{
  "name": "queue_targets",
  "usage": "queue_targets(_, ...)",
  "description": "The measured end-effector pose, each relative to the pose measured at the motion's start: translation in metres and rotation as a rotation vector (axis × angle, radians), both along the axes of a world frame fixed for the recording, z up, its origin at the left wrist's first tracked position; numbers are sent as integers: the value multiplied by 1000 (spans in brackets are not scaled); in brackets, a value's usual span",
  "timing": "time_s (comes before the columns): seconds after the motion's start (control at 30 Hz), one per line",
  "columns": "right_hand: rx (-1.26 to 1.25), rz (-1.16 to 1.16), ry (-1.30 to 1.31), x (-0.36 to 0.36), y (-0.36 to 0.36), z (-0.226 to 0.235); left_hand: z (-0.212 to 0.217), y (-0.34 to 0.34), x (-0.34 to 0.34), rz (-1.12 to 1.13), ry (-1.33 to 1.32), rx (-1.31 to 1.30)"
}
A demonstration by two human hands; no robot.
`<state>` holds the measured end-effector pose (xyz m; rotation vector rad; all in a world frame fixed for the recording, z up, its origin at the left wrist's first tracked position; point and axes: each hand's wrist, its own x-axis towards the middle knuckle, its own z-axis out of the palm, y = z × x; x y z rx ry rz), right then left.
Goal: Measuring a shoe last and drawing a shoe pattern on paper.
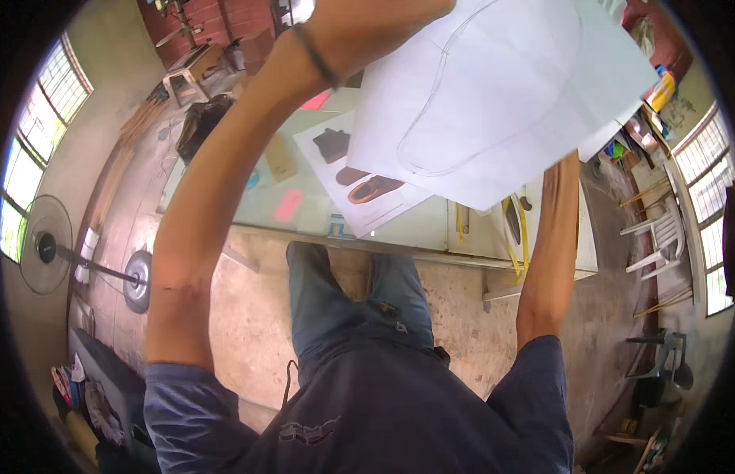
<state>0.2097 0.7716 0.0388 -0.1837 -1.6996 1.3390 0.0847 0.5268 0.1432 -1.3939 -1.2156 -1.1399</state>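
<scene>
left hand [387, 24] is raised, partly cut off at the view's top edge; left arm [206, 189] reaches up and inward; right arm [551, 245] upward, right hand hidden.

The upper edge cuts the left hand [371, 28], so its grip is partly unseen. The white sheet [517, 99] hides the right hand and, below the grip, part of a printed page [354, 174].
</scene>
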Motion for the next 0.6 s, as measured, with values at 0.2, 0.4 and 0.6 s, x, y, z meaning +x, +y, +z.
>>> queue_targets(0.2,-456,568,365,-7,-25,-30,-42,23,-48,177,7,112)
queue_targets(0.4,-383,61,-344,43,-47,-66,-128,23,-67,187,-489,-172)
queue_targets(0.6,-343,-45,-288,125,38,-100,-274,-20,-12,603,-650,-716)
